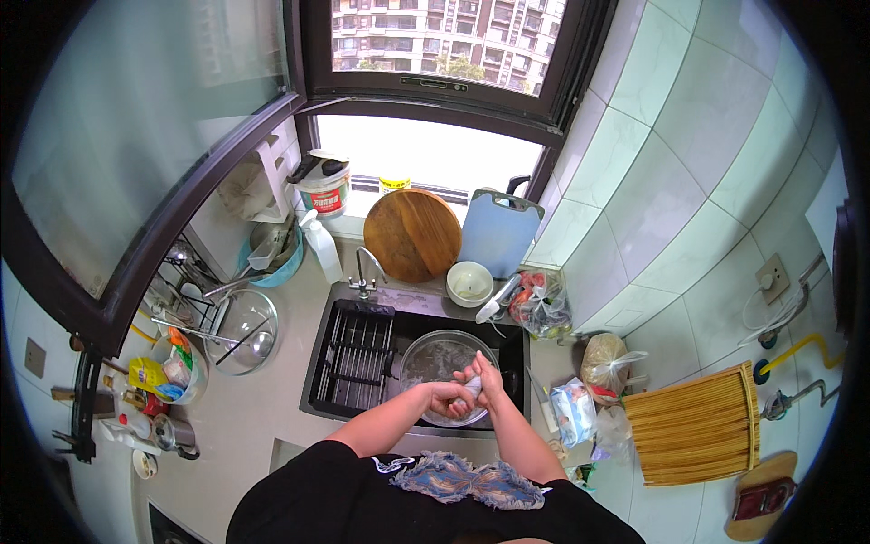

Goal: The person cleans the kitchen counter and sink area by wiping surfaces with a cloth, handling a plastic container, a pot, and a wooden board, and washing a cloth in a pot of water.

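Both of my hands are over a round bowl [443, 334] that holds water and sits in the black sink [518, 401]. Squeezed between them is a pale grey, wet-looking bundle [474, 386], perhaps cloth; my fingers cover much of it. My left hand [445, 400] wraps its lower end, while my right hand [488, 382] presses around the upper end. In the sink's left half, a black and metal drain rack [359, 357] lies beside the bowl. The faucet [364, 275] rises behind that rack.
A round wooden board [412, 234], a blue cutting board [501, 231] and a white bowl [470, 284] stand behind the sink. To its right are a knife [544, 401], bagged vegetables [542, 306] and a wipes pack [573, 411]. A glass bowl [241, 333] sits on the left counter.
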Available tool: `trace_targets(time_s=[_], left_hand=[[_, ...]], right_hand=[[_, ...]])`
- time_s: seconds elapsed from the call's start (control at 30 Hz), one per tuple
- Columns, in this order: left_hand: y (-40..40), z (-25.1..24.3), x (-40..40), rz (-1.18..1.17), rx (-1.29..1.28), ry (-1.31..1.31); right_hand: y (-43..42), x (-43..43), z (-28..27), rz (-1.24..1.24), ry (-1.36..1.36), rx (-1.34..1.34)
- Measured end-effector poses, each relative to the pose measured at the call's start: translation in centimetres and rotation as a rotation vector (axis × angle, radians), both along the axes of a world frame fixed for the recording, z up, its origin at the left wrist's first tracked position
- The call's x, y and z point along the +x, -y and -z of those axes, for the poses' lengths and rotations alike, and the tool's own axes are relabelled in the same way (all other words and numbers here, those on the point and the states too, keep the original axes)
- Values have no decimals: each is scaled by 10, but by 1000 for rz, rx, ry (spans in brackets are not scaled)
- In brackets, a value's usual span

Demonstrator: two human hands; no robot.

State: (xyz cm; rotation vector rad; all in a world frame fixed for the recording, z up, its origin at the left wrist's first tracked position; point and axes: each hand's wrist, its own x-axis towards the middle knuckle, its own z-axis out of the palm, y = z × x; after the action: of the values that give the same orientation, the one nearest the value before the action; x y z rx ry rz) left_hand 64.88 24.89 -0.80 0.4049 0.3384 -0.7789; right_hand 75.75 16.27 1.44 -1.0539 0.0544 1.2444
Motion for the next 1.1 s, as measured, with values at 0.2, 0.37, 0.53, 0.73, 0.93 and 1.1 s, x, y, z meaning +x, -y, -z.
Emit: trace_targets(time_s=[0.2,0.37,0.53,0.73,0.93,1.1], left_hand=[[21,-7,-12,-105,1675,352],[60,-39,-51,-190,2241,1050],[28,-33,-45,-416,2707,1526],[-6,-55,-13,-115,2568,1687],[46,-53,-1,-114,2556,893],[53,-43,-1,-417,2021,376]], right_hand=[[5,10,68,351,107,-283],[21,42,113,587,-21,-560],[16,27,139,172,-586,-370],[-2,15,123,356,-503,-353],[-3,33,81,629,-146,-465],[-10,8,8,511,173,-265]])
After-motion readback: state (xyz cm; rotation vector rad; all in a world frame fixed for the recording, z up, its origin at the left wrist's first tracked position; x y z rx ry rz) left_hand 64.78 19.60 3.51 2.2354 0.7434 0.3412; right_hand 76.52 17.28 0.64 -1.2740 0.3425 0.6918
